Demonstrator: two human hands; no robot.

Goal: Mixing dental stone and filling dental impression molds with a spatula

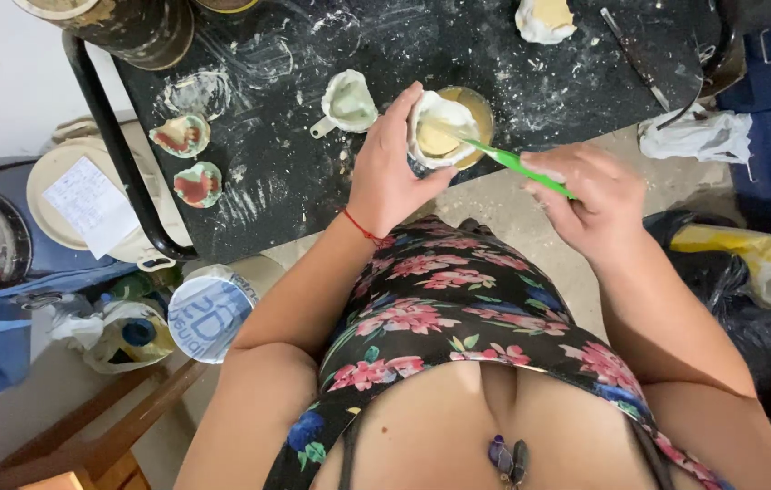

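My left hand (pixel 385 168) grips a small white mould cup (pixel 435 116) filled with pale yellow paste, held over the near edge of a black worktable (pixel 295 172). My right hand (pixel 590 195) holds a green-handled tool (pixel 517 166) whose tip rests in the paste. Right behind the cup stands a round amber bowl (pixel 481 113), partly hidden by the cup. A red string circles my left wrist.
On the table lie a white-green dental tray (pixel 346 102), two casts with red centres (pixel 180 136) (pixel 197 183), a white lump (pixel 544 18) and a metal spatula (pixel 630 54). Lidded buckets (pixel 207 318), a paper-topped lid (pixel 86 204) and bags (pixel 698 136) crowd the floor.
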